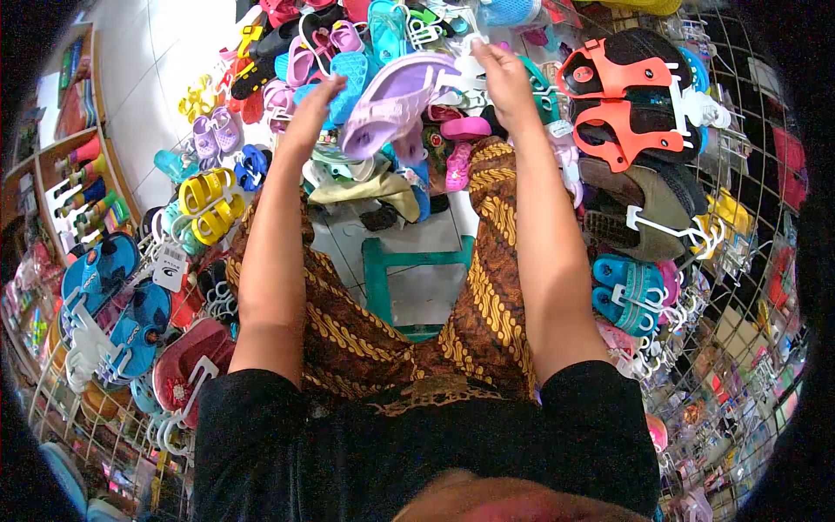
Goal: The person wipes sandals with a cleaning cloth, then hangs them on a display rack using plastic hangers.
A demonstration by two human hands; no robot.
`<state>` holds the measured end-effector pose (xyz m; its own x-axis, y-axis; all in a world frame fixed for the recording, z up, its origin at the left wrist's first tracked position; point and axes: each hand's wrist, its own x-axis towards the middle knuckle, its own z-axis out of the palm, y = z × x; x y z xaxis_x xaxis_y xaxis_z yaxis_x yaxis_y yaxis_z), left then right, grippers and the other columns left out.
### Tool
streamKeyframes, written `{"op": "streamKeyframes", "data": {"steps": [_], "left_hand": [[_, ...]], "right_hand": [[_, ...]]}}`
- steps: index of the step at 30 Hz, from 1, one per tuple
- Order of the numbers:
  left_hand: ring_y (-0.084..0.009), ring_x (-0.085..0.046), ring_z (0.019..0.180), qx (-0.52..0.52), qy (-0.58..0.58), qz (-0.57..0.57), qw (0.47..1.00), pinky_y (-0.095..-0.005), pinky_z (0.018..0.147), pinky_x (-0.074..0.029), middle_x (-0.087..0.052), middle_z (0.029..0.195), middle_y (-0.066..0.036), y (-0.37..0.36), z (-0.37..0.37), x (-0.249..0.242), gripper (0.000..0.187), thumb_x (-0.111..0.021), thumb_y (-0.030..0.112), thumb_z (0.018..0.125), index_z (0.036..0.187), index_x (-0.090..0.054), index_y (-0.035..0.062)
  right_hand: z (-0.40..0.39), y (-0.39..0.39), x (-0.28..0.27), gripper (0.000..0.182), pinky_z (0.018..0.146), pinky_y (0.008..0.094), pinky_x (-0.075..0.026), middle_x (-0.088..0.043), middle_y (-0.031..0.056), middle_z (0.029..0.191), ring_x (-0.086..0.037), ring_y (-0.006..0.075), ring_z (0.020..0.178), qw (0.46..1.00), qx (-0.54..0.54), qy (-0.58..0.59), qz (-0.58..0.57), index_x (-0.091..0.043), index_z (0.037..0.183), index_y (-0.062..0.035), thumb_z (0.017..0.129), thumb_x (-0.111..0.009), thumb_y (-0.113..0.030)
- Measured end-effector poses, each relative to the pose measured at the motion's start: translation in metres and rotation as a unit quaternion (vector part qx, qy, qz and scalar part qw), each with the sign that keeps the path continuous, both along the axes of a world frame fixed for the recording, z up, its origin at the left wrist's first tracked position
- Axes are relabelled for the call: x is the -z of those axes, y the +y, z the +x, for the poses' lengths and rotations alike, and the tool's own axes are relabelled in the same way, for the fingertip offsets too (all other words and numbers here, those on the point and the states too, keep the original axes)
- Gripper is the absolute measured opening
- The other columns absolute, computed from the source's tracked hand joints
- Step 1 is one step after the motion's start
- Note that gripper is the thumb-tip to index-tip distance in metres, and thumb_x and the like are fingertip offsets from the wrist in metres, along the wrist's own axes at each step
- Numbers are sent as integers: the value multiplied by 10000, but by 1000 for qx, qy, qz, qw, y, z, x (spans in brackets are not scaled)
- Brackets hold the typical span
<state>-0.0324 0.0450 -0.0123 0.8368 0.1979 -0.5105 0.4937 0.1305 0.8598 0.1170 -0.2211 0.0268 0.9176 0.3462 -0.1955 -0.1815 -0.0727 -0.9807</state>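
Note:
A pair of lavender sandals [396, 91] hangs tilted in front of me over a pile of footwear, blurred by motion. My right hand [506, 76] grips the white plastic shoe hanger [465, 71] at their right end. To the left of the sandals is my left hand [315, 113], fingers stretched out and holding nothing. It is nearest to a bright blue sandal [350, 74] in the pile. Beneath the lavender pair lie a pink shoe [467, 128] and a beige cloth-like piece [374, 193], partly covered.
Coral-and-black sandals [622, 130] hang on the wire grid [739, 209] at right, above brown shoes [635, 204]. Yellow sandals [209, 204] and blue flip-flops [104, 265] are at left. A green stool [378, 278] stands between my knees on the tiled floor.

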Motion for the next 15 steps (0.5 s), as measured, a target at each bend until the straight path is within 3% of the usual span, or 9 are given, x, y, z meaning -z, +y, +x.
{"op": "streamKeyframes", "data": {"steps": [1,4,7,10,11,15], "left_hand": [[-253,-424,1283,50,61,-53,996,-432,1082,-258,-487,1360,-177,-6,1,-1,700,-322,596,942,1373,-446,58],[-219,-525,1178,89,113,-262,954,-411,1030,-369,-524,1326,-129,-39,-2,-18,717,-328,616,935,1373,-442,61],[-204,-599,1057,155,-85,-244,953,-349,943,-469,-584,1233,-129,-61,8,29,549,-513,408,946,1335,-468,23],[-206,-588,1075,167,-192,-211,944,-366,955,-457,-574,1252,-119,-76,16,32,609,-475,486,929,1342,-465,39],[-207,-584,1082,172,-189,-209,944,-372,959,-453,-570,1258,-116,-78,16,28,629,-462,511,923,1344,-464,44],[-210,-569,1106,171,-24,-263,949,-396,976,-438,-556,1283,-104,-81,1,-2,714,-412,615,900,1354,-461,66]], "right_hand": [[-3,4,-2,360,623,247,-437,-639,3,751,-525,69,653,999,-22,40,26,-665,865,-2,925,-595,-351],[-9,8,-5,296,666,249,-482,-650,10,821,-590,88,708,984,-58,145,90,-658,942,-36,926,-599,-326],[-12,17,-4,264,662,271,-508,-642,16,855,-605,105,746,966,-52,196,158,-644,972,-55,929,-598,-311],[-14,23,-9,266,623,291,-508,-646,15,852,-603,109,731,949,-10,247,197,-633,979,-53,938,-581,-311],[-7,16,-2,224,607,326,-530,-666,22,939,-640,136,784,946,-48,263,182,-634,1014,-100,943,-570,-302],[-1,10,0,237,545,307,-510,-663,12,898,-650,146,771,938,-26,281,203,-588,1055,-119,950,-550,-328]]}}
